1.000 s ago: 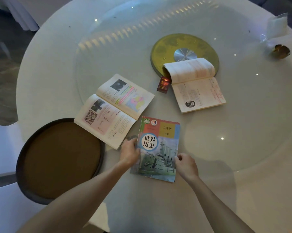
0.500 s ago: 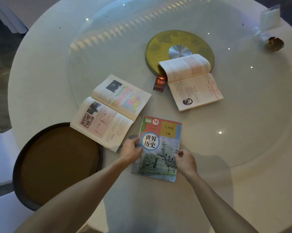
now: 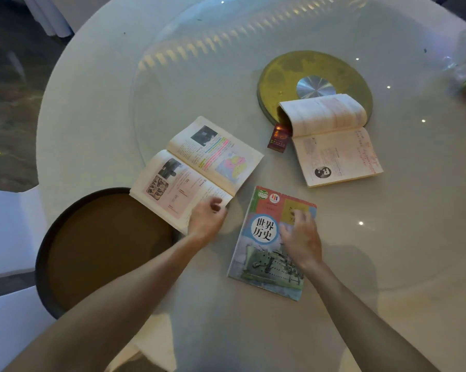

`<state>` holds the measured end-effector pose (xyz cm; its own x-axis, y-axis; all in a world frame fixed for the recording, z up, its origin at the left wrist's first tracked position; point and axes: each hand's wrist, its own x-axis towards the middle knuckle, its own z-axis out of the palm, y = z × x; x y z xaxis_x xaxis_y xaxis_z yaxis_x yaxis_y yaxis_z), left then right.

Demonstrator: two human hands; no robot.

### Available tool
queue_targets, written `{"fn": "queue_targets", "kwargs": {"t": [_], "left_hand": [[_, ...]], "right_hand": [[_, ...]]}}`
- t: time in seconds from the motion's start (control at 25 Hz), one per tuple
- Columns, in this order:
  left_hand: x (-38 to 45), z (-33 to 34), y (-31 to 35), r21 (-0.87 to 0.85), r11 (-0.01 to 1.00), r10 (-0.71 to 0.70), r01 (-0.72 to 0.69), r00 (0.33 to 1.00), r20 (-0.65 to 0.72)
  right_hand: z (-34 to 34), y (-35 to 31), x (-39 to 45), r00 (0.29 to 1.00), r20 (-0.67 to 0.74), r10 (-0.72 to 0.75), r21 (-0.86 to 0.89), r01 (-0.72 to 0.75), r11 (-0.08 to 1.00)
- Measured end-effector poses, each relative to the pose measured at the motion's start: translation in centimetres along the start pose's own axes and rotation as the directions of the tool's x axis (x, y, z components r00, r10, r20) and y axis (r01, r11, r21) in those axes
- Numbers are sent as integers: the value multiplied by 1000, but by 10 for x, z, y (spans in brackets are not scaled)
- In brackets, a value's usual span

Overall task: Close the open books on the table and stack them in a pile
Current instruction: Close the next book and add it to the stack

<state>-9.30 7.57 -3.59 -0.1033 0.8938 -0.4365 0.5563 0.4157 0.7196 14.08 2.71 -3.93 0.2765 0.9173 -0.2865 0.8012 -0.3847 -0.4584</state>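
A closed book with a ship on its cover (image 3: 264,261) lies flat near the table's front. My right hand (image 3: 301,237) hovers over its upper right part, fingers spread and blurred. To its left lies an open book with coloured pages (image 3: 194,170), partly over a dark round tray. My left hand (image 3: 207,218) is at that book's near right corner, fingers curled at the page edge; whether it grips the page I cannot tell. A second open book (image 3: 334,146) lies farther back right, its top pages curled over.
The round white table carries a glass turntable with a gold hub (image 3: 285,73). A small red box (image 3: 279,136) sits beside the far book. The dark round tray (image 3: 97,245) overhangs the near left edge. A white chair (image 3: 6,232) stands left.
Both hands have left the edges of the closed book. My left hand moved left to the coloured open book's corner, my right hand rose over the cover.
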Motion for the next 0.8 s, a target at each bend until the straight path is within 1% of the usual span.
{"fn": "queue_targets", "kwargs": {"t": [0.08,0.12,0.16,0.2,0.24,0.28,0.32,0.36,0.48,0.56,0.68,0.76,0.8], "left_hand": [[20,-29,-1,28,999,31,-29,995,-99],[34,-44,-6,39,999,38,-32,988,-150],[46,-61,-11,55,998,31,-21,982,-184],[59,-76,-16,60,998,24,-12,977,-212],[68,-90,-19,63,998,7,8,973,-231],[77,-100,-23,58,998,-12,27,969,-246],[82,-110,-26,60,996,-45,62,966,-254],[89,-118,-31,70,994,-66,86,964,-259],[94,-133,-46,69,986,-138,154,971,-196],[94,-138,-58,62,979,-180,193,967,-180],[92,-144,-69,57,974,-207,221,961,-184],[87,-150,-72,38,969,-236,242,963,-130],[85,-154,-72,33,966,-251,255,962,-110]], "right_hand": [[12,-32,11,983,68,-170,7,170,985],[22,-48,16,973,112,-200,46,196,979],[33,-65,20,970,167,-174,111,157,981],[42,-80,24,967,235,-98,201,51,978],[51,-91,26,950,314,-5,303,-95,948],[58,-101,27,921,382,73,398,-235,886],[66,-107,28,891,436,125,466,-342,816],[74,-114,28,867,475,149,507,-408,759],[88,-127,25,821,543,175,555,-507,660],[94,-132,21,800,570,187,571,-549,610],[96,-129,14,800,555,229,559,-562,609],[91,-125,7,787,569,239,555,-582,595],[86,-123,4,777,583,238,567,-598,567]]}}
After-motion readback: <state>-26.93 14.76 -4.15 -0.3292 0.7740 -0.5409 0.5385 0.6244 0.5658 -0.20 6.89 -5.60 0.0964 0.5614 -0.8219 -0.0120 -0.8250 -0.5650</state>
